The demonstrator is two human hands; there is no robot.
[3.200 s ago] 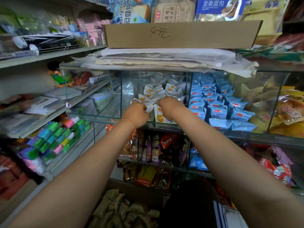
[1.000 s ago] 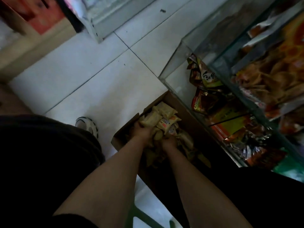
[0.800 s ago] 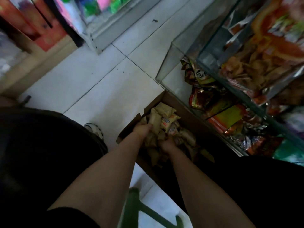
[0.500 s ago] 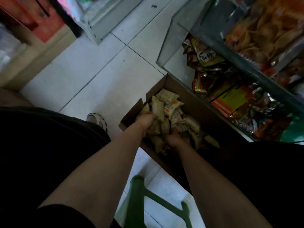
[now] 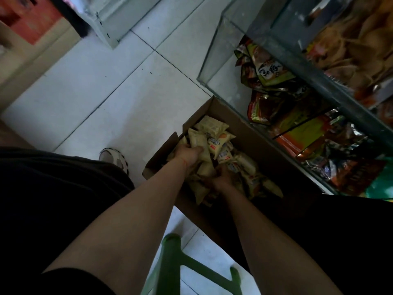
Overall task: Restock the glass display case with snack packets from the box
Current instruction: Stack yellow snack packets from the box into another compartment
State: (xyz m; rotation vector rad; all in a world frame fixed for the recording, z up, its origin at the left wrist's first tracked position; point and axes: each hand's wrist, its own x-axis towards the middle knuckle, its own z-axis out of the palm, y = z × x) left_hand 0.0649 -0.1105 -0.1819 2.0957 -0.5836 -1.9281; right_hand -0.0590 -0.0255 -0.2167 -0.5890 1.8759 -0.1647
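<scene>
Head view: the left hand [image 5: 188,154] grasps snack packets [image 5: 209,138] inside the box [image 5: 251,141], and the right hand [image 5: 221,177] scoops more beside it. The bunch is big and slippery, so some may fall on the floor [image 5: 106,92] by the box.

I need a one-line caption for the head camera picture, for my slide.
Both hands, left and right, gather snack packets from the cardboard box.

Matt cardboard box [image 5: 251,133], glossy snack packets [image 5: 214,128]
</scene>
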